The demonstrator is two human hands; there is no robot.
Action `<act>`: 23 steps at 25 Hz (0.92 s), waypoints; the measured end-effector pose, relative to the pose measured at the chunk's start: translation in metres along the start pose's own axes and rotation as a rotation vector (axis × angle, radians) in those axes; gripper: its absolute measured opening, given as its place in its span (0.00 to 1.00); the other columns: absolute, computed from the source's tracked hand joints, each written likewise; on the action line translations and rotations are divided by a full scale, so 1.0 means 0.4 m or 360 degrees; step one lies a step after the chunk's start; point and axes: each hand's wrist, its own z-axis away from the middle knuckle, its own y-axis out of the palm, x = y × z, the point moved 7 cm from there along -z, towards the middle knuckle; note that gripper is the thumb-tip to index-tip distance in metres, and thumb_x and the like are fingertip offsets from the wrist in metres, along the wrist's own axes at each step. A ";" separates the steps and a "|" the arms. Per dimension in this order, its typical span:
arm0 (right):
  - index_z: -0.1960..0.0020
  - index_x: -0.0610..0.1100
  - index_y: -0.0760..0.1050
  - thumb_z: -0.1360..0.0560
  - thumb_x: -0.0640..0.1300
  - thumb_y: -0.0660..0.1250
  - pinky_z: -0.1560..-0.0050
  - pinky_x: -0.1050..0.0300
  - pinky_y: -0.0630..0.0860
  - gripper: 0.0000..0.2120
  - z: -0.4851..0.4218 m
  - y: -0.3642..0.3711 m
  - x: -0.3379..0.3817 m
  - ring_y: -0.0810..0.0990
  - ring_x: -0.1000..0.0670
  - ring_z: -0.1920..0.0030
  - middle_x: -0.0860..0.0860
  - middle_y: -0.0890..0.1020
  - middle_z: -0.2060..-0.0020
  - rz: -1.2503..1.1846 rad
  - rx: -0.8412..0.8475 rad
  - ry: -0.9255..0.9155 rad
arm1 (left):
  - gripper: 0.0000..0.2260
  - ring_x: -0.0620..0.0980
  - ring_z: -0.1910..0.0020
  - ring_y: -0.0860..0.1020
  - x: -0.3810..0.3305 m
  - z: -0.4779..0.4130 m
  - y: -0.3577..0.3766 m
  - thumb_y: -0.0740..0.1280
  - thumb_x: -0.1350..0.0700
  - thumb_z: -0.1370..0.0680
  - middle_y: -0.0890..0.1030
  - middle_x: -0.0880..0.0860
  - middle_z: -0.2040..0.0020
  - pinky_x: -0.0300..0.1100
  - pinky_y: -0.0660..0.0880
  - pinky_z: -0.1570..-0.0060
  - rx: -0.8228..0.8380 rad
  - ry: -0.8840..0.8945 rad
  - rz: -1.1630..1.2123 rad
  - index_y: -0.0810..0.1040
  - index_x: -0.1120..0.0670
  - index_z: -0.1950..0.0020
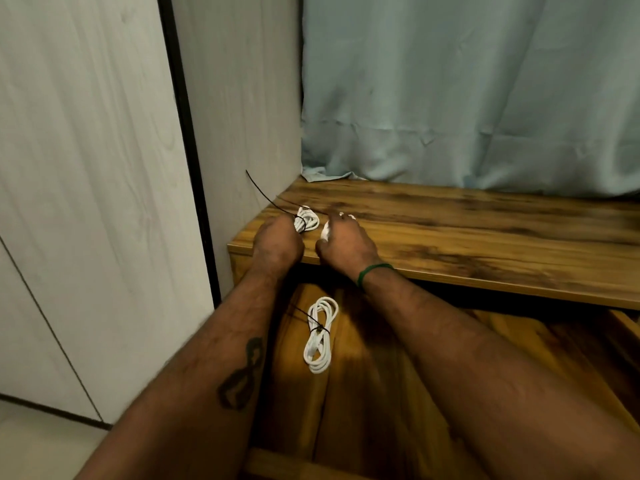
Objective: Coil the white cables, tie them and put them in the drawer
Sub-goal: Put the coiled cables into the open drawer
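One coiled white cable (320, 336), bound with a black zip tie, lies flat in the open wooden drawer (388, 393) between my forearms. On the wooden top (450, 230) above it, my left hand (277, 242) is closed on a second white cable coil (307, 220) and on the black zip tie (263, 195) around it, whose long tail sticks up to the left. My right hand (346, 242), with a green band at the wrist, is closed on the other side of that coil, where a bit of white cable shows at its fingers.
A pale wood-grain wall panel (242, 116) with a black strip stands directly left of the cabinet. A light blue curtain (467, 91) hangs down to the back of the top. Pale floor shows at the lower left.
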 end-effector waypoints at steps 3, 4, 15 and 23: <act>0.44 0.46 0.78 0.32 0.44 0.69 0.54 0.57 0.77 0.17 0.047 -0.093 -0.105 0.81 0.44 0.49 0.47 0.82 0.49 -0.0121 0.0020 0.0221 | 0.09 0.59 0.48 0.82 -0.074 0.030 -0.033 0.70 0.57 0.24 0.84 0.59 0.47 0.44 0.76 0.53 0.0051 0.0025 -0.0036 0.82 0.59 0.47; 0.46 0.47 0.79 0.32 0.44 0.71 0.56 0.59 0.75 0.15 0.071 -0.127 -0.146 0.81 0.47 0.51 0.49 0.82 0.52 -0.0193 0.0029 0.0278 | 0.09 0.59 0.48 0.82 -0.103 0.046 -0.040 0.71 0.57 0.24 0.84 0.60 0.47 0.44 0.74 0.55 0.0089 0.0037 -0.0037 0.82 0.59 0.47; 0.43 0.35 0.80 0.30 0.26 0.70 0.48 0.53 0.82 0.16 0.511 -0.462 -0.511 0.85 0.44 0.51 0.38 0.84 0.46 -0.1273 0.0609 0.0671 | 0.08 0.56 0.52 0.84 -0.490 0.467 0.007 0.73 0.60 0.27 0.84 0.58 0.53 0.44 0.80 0.55 0.0508 0.0417 0.0039 0.83 0.61 0.51; 0.40 0.45 0.80 0.30 0.42 0.74 0.61 0.62 0.72 0.18 0.587 -0.476 -0.620 0.79 0.50 0.54 0.47 0.83 0.47 0.0027 0.0144 0.0649 | 0.11 0.58 0.41 0.82 -0.535 0.616 0.231 0.68 0.59 0.22 0.82 0.59 0.40 0.47 0.79 0.45 0.0639 0.0500 -0.0088 0.81 0.60 0.41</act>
